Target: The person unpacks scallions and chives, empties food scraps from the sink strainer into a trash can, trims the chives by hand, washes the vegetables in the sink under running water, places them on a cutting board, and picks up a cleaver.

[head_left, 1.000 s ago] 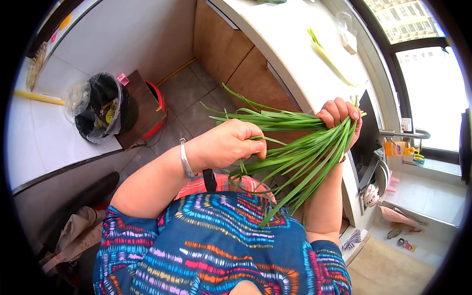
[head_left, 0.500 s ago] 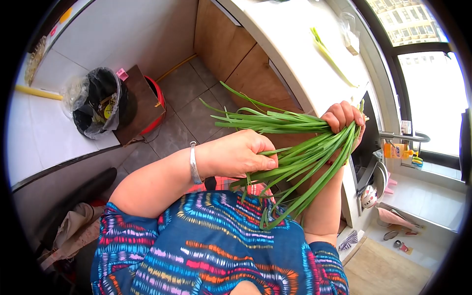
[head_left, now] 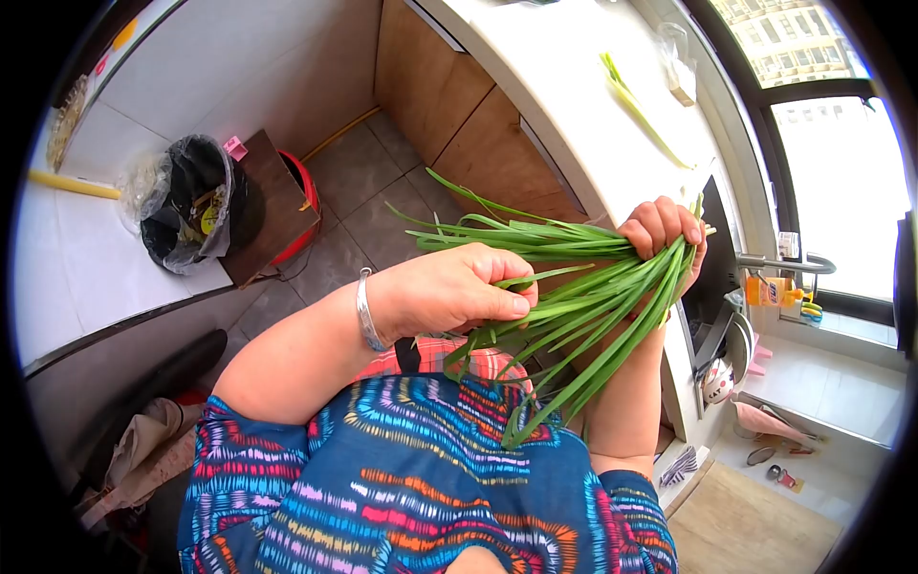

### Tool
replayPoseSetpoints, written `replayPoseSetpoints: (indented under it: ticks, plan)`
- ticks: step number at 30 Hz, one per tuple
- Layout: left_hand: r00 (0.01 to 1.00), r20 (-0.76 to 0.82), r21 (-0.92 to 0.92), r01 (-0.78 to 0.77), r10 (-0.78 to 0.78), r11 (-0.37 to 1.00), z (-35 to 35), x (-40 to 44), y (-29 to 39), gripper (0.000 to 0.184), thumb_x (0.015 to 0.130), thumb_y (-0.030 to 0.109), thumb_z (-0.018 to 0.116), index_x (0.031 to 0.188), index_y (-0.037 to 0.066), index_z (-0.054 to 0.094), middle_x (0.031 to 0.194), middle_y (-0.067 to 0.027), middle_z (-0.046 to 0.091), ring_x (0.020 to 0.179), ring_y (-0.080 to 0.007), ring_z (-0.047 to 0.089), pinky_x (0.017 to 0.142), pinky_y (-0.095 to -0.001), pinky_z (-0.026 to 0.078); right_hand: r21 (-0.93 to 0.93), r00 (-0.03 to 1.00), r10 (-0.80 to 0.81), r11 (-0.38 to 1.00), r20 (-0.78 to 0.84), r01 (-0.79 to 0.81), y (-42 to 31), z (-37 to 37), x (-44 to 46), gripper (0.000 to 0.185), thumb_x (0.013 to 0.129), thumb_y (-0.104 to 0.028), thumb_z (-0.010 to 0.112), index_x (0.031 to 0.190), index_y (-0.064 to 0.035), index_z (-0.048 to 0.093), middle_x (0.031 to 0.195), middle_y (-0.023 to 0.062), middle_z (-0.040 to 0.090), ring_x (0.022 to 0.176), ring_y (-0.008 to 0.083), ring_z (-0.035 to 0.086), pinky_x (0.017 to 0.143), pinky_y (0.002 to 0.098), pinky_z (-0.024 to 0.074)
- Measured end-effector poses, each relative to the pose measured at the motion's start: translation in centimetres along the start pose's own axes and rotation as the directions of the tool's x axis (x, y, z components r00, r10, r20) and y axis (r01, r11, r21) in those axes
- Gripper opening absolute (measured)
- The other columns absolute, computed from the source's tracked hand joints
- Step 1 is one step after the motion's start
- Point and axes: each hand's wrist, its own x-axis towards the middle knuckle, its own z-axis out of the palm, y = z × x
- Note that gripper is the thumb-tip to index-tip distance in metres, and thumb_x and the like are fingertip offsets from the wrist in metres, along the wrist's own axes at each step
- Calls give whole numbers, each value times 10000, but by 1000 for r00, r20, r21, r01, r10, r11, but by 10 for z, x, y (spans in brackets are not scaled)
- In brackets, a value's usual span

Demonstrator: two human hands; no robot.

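Note:
A bunch of long, flat green leaves, which look like garlic chives [head_left: 612,325], fans out in front of my chest. My right hand [head_left: 663,232] is wrapped round the bunch near its pale stem ends, and the leaf tips spread left and downward. My left hand [head_left: 469,287], with a silver bracelet [head_left: 366,311] at the wrist, pinches leaves between thumb and fingers at the bunch's left side. Several tips hang below this hand, by the apron. On the white counter [head_left: 564,105] lie a few loose chives [head_left: 641,115].
A bin with a black bag [head_left: 244,206] stands at the left, beside a brown board [head_left: 277,196] on a red bucket [head_left: 304,182]. Wooden cabinet doors [head_left: 502,148] line the counter's front. At right are a tap [head_left: 784,265], dishes [head_left: 736,354] and a window.
My left hand has shifted slightly to the left and up, and a leaf now stands apart from the bunch at its fingers. My right hand keeps its hold, almost still.

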Motion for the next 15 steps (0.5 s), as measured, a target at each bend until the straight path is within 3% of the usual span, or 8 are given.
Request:
replayPoseSetpoints:
  ticks: [3,5,8,10,11,13,14,15]
  plan:
    - [1000,-23,143,-9,12,990,0,-2,5,132,837,189,524,854,58,512,676,39,476,568,-20,383,490,-171,305,-40,1000,-3,999,-5,3,-1,1,1,215,842,-204,470,660,-94,506,594,-23,354,522,81,286,464,207,270]
    - [999,-46,232,6,4,973,-1,-1,7,141,847,196,504,864,57,507,676,32,472,571,-24,385,494,-178,312,-172,1000,-6,985,-7,5,-3,0,1,233,856,-217,437,674,-91,511,598,-17,360,521,85,289,460,211,263]
    - [994,-113,370,54,-12,927,-7,1,-2,182,857,167,453,854,1,525,734,-52,563,662,-108,513,586,-262,416,-244,1000,3,970,23,3,-4,0,1,239,863,-229,423,689,-91,510,605,-14,361,527,90,284,468,221,252]
    - [969,-21,606,-183,246,774,-8,2,-4,220,850,194,452,759,4,518,616,-43,510,548,-118,456,515,-266,374,-302,1000,8,953,26,0,-4,2,1,243,867,-236,418,690,-93,502,615,-12,356,534,96,275,478,227,248]
    - [969,-20,606,-183,245,774,-6,2,-3,220,850,194,452,759,4,518,616,-43,510,548,-118,456,515,-266,374,-303,1000,7,953,25,1,-4,3,1,243,867,-236,418,690,-93,502,615,-12,356,534,96,275,478,227,248]
    - [951,-117,885,-31,287,464,0,0,1,182,785,159,479,686,10,509,584,-112,514,557,-245,511,528,-341,402,-330,999,10,944,32,1,-2,5,2,250,869,-240,409,685,-93,495,622,-12,355,536,95,273,478,228,249]
    - [951,-117,885,-32,287,465,2,1,-1,182,785,159,479,686,10,509,584,-112,514,557,-245,511,528,-341,402,-341,999,16,940,31,-5,-1,7,3,254,870,-242,406,681,-94,489,625,-9,357,537,96,274,480,230,250]
    - [892,-150,956,21,426,293,3,3,-5,151,747,151,486,669,22,498,582,-124,508,576,-279,517,536,-373,407,-342,999,17,940,32,-5,1,8,3,254,870,-242,406,681,-94,489,625,-9,357,537,96,274,480,230,250]
